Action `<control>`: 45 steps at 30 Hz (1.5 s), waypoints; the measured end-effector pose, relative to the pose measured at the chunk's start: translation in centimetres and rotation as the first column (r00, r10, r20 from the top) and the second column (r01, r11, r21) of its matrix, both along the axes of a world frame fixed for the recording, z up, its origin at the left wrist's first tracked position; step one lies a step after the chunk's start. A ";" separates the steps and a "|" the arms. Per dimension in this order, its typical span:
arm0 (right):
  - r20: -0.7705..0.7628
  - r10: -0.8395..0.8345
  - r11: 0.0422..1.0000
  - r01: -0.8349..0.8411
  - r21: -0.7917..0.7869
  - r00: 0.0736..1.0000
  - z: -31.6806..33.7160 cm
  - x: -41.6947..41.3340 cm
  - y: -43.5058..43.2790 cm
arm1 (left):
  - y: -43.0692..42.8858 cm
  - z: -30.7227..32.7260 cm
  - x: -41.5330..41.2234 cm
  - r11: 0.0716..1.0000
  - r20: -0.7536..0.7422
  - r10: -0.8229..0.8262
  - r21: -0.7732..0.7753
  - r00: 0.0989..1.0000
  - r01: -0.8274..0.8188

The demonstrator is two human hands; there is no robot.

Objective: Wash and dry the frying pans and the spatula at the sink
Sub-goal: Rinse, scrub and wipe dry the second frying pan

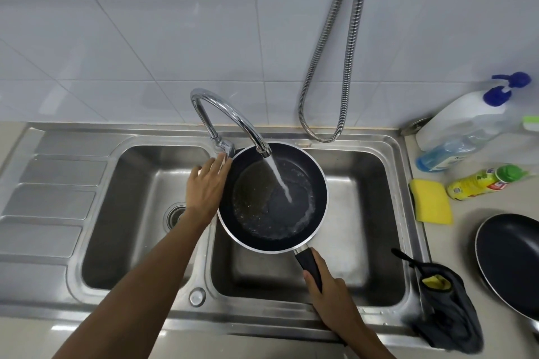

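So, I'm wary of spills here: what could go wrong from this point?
The stream lands in the shallow pan, so water may splash over the sink rim onto the cloth. The right hand holds the filling pan only by its handle; it could tip as it gets heavier.

Black pans, silver steel, yellow accents.
Round black frying pan (253,230) has a silver rim; second black oval pan (513,259). Ribbed grey steel sink (52,172); yellow rectangular sponge (431,201); yellow plastic bottle (472,186), green cap; clear pump bottle (466,137), blue liquid; dark grey cloth (455,318).
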State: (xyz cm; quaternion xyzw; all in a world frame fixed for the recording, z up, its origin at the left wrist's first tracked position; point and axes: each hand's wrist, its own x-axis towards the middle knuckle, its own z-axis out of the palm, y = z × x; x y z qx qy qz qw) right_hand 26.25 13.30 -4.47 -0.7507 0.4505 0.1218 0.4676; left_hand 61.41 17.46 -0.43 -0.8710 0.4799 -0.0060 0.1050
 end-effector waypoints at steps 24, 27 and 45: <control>0.062 -0.029 0.998 0.033 -0.051 0.998 -2.8 -1.1 0.5 | 2.3 1.7 -13.0 0.813 -0.542 0.390 -0.175 0.744 -0.555; 0.053 -0.047 0.997 0.050 -0.063 0.998 -2.4 -0.9 0.5 | 4.4 0.7 -20.7 0.768 -0.690 0.467 0.006 0.554 -0.640; 0.138 -0.002 0.985 0.026 -0.168 0.990 2.1 -2.1 -1.7 | -1.6 -5.1 -29.1 0.224 -0.933 0.051 0.359 -0.357 -0.906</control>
